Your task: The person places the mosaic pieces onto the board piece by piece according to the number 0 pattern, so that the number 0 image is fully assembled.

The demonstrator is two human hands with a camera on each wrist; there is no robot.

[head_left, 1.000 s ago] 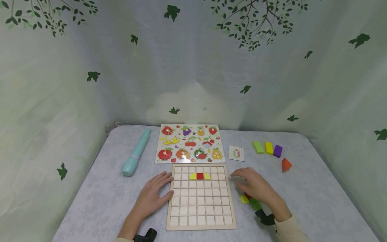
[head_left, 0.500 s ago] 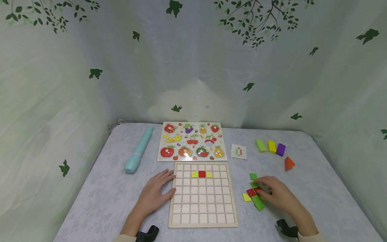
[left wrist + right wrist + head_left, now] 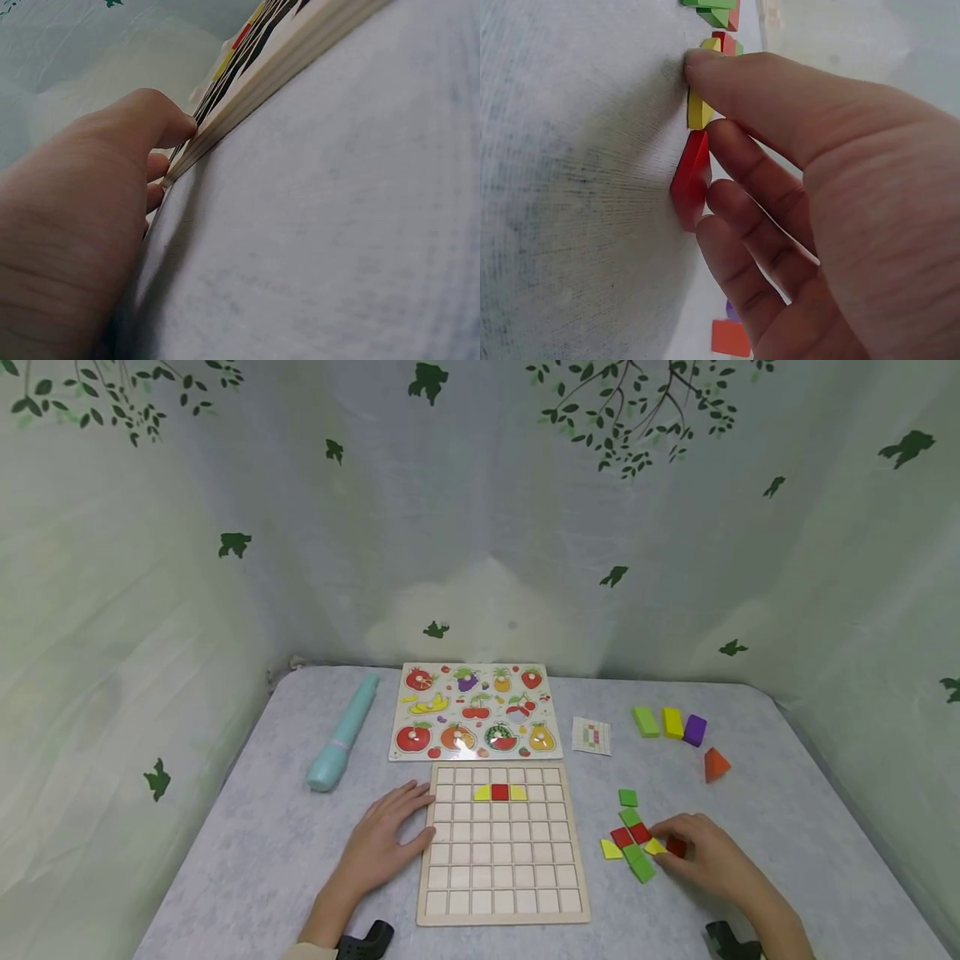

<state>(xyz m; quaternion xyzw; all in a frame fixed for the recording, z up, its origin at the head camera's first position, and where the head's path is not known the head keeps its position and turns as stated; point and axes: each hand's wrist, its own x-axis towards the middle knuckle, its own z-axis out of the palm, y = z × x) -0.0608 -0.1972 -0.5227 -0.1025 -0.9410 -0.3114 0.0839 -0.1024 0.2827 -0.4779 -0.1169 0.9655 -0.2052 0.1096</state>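
My left hand (image 3: 390, 831) rests along the left edge of a wooden grid board (image 3: 498, 920), its thumb and fingertips on the rim. In one upper row of the board sit a red square block (image 3: 499, 792) and two yellow blocks with a rounded corner, one on each side of it. Right of the board, my right hand (image 3: 701, 856) pinches a small yellow block (image 3: 655, 846) between thumb and index finger, low at the tabletop. Under its other fingers lies a red block (image 3: 692, 184), partly covered in the head view.
Several green and red blocks and another yellow block (image 3: 611, 849) lie beside the right hand. Farther back are green, yellow, purple (image 3: 695, 731) and orange blocks. A fruit puzzle board (image 3: 476, 710), a small pattern card (image 3: 592, 737) and a folded teal umbrella-like object (image 3: 341, 735) are behind.
My right hand has moved right and toward me, from beside the board, over the loose blocks to the yellow one. The left hand stays on the board's edge.
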